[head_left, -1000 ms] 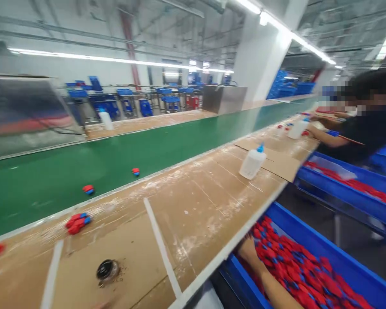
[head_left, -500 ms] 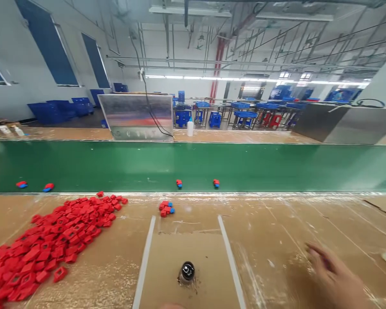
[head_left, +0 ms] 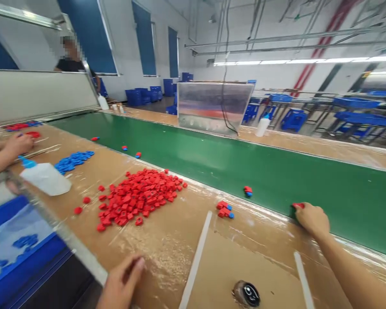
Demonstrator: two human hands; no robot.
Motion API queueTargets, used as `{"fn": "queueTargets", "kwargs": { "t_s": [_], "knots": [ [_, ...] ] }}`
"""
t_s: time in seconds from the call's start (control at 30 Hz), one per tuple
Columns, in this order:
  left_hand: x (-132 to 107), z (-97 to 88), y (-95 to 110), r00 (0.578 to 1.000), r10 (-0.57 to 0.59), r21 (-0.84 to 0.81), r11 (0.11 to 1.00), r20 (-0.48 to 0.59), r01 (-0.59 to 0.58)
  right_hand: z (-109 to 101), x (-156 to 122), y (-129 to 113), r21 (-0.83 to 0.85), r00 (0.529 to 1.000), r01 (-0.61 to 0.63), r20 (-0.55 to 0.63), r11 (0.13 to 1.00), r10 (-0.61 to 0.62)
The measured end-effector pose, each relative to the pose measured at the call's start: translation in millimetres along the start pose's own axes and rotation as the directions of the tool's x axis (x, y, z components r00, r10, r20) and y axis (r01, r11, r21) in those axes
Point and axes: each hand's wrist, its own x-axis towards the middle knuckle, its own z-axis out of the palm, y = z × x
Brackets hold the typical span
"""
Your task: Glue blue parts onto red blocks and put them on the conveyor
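Note:
At the near edge of the green conveyor belt (head_left: pixel 212 150), my right hand (head_left: pixel 312 219) has its fingers closed on a small red plastic piece (head_left: pixel 298 205); its underside is hidden. My left hand (head_left: pixel 124 279) is low over the table, thumb and fingers apart, with nothing seen in it. Beyond it spreads a pile of red plastic pieces (head_left: pixel 141 193). A small cluster of red-and-blue pieces (head_left: pixel 224 209) lies by the belt edge. Between my hands, a black round-topped knob (head_left: pixel 251 294) stands on a cardboard sheet (head_left: pixel 231 257) between white tape strips.
Several red-and-blue pieces, one nearby (head_left: pixel 248 191), sit on the belt. At left are blue parts (head_left: pixel 73 161), a white squeeze bottle (head_left: pixel 46 178), a co-worker's hand (head_left: pixel 19 143) and a blue bin (head_left: pixel 51 253). A metal panel (head_left: pixel 212 107) stands across the belt. Another person (head_left: pixel 71 58) is behind.
The view has swung left. My right hand has moved from above the table to the belt, where it holds a red piece. More of my left hand has come into view.

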Motion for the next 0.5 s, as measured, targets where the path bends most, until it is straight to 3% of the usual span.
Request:
{"fn": "queueTargets", "kwargs": {
  "t_s": [0.1, 0.2, 0.33, 0.5],
  "knots": [
    [43, -33.3, 4, 0.974, 0.156, 0.329, 0.939, -0.163, -0.096, -9, -16, 5, 0.036, 1.0, 0.001, -0.012, 0.999, 0.0],
    [82, -26.7, 9, 0.946, 0.285, 0.534, 0.83, -0.152, -0.164, -21, -44, 18, 0.11, 0.999, 0.022, -0.028, 0.994, -0.019],
    [103, -3.9, 18, 0.946, 0.307, 0.576, 0.795, -0.106, -0.193, -38, -103, 49, 0.254, 0.997, 0.065, 0.025, 0.965, -0.074],
    [100, 3.3, 23, 0.932, 0.357, 0.514, 0.789, 0.064, -0.337, -54, -187, 81, 0.475, 0.989, 0.046, 0.1, 0.879, -0.106]
  ]
}}
